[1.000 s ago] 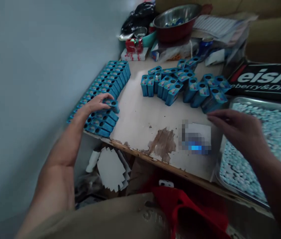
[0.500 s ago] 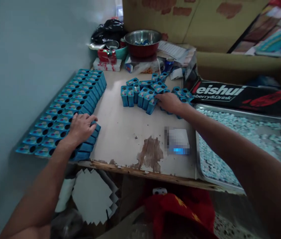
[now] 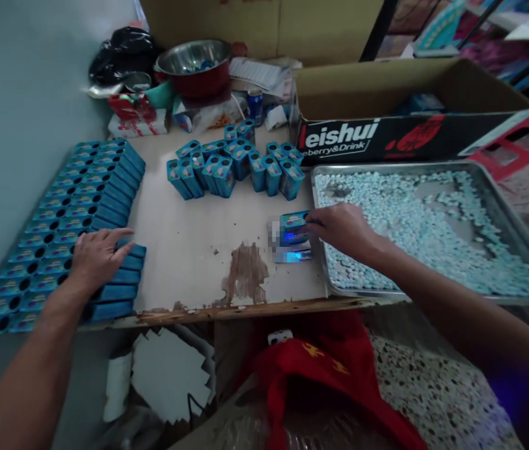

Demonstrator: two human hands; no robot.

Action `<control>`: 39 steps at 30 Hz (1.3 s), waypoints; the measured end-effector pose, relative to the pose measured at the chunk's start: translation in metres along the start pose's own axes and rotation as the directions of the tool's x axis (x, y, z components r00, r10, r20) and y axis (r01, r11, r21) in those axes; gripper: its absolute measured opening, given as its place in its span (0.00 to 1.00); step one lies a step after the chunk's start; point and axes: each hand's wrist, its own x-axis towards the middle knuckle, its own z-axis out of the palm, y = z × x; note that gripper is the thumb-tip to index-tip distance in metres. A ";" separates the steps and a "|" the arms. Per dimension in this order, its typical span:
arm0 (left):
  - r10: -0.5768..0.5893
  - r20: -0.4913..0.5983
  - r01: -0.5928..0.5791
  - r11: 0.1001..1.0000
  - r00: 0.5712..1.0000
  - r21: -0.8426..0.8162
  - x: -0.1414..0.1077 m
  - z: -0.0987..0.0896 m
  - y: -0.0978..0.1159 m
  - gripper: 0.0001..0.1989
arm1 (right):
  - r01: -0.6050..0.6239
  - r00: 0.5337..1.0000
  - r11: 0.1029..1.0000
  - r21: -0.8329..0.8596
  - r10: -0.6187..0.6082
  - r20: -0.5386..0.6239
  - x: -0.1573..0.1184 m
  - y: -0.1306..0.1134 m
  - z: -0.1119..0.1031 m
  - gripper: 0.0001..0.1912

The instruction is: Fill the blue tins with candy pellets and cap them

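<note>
Boxes (image 3: 65, 219): bright blue, tops dotted with dark circles | pellets (image 3: 409, 231): pale mint and white | tray (image 3: 371, 292): silver | carton (image 3: 456, 134): black front, white lettering, red print | bench (image 3: 184, 262): off-white, with a ragged brown patch | cloth (image 3: 325, 359): red, yellow figures | floor (image 3: 437, 381): pale, dark-speckled | wall (image 3: 20, 75): light blue-grey

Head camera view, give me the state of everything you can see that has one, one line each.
Left hand: spread, resting on the box rows
Right hand: gripping a blue box
Box rows: packed side by side, holes upward
Middle boxes: loosely clustered
Tray: partly covered with pale pieces
Carton: open-topped
Bowl: uncovered, items inside
Tabletop: surface worn in a brown patch
</note>
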 end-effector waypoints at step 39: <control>0.188 -0.210 -0.263 0.324 0.959 -0.909 -0.002 0.096 0.314 0.45 | -0.414 0.850 -0.222 0.883 0.252 0.462 -0.046 0.140 0.061 0.15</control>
